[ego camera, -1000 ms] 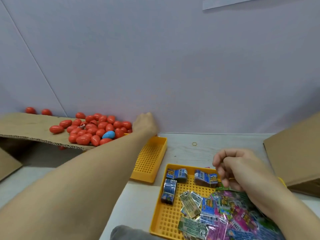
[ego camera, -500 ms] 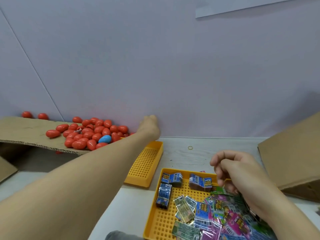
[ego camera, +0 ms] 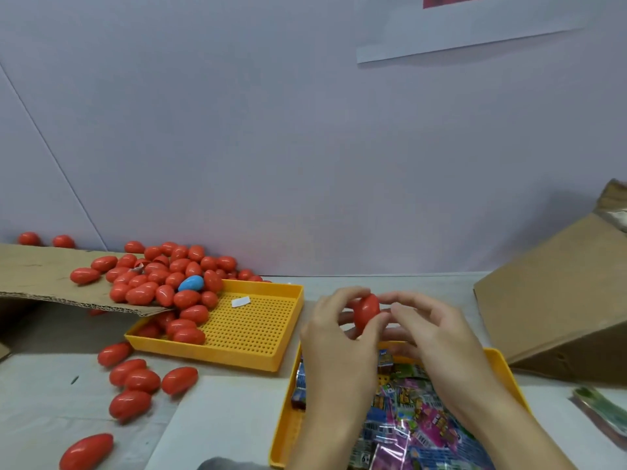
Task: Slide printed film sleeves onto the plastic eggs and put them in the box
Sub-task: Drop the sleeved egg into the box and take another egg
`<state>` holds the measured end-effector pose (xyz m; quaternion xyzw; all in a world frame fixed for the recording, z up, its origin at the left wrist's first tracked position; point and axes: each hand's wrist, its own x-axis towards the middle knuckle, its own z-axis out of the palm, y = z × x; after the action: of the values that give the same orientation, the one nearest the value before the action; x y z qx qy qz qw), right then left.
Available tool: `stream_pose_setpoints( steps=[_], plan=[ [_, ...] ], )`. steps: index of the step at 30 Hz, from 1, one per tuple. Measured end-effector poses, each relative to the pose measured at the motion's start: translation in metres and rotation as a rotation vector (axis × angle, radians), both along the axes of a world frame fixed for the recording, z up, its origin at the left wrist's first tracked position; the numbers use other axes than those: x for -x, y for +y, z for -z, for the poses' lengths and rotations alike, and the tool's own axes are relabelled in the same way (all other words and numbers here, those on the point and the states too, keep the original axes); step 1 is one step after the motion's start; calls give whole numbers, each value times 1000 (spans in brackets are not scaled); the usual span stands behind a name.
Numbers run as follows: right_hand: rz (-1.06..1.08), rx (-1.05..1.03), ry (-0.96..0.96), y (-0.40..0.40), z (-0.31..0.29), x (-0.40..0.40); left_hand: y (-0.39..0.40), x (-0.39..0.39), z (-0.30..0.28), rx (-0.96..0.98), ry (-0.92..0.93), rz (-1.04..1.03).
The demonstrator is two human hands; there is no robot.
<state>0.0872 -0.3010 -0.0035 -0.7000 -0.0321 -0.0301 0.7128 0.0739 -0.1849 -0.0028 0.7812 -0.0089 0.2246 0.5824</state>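
On my far left a cardboard flap (ego camera: 40, 273) carries a heap of red eggs (ego camera: 159, 276) with one blue egg (ego camera: 191, 283) among them; some have spilled into the yellow tray (ego camera: 251, 334), and loose eggs (ego camera: 142, 379) lie on the desk (ego camera: 40, 418). My left hand (ego camera: 339, 337) pinches a red egg (ego camera: 366, 309); my right hand (ego camera: 437, 334) touches it, fingers curled. Below, film sleeves (ego camera: 417, 422) fill a second tray (ego camera: 509, 381). The box (ego camera: 556, 300) stands far right.
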Motion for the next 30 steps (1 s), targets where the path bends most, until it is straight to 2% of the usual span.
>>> stream_pose_setpoints(
  steps=[5,14,22,30],
  plan=[
    [-54,-56,-35,1,5,7,5,0,7,-128,-64,46],
    [1,-172,21,-4,25,-4,19,-15,11,-156,-61,268],
    [-84,-236,-18,-3,33,-9,24,-17,15,-46,-8,283],
    [-156,-325,-24,-2,28,-8,22,-18,13,-9,-32,263]
  ],
)
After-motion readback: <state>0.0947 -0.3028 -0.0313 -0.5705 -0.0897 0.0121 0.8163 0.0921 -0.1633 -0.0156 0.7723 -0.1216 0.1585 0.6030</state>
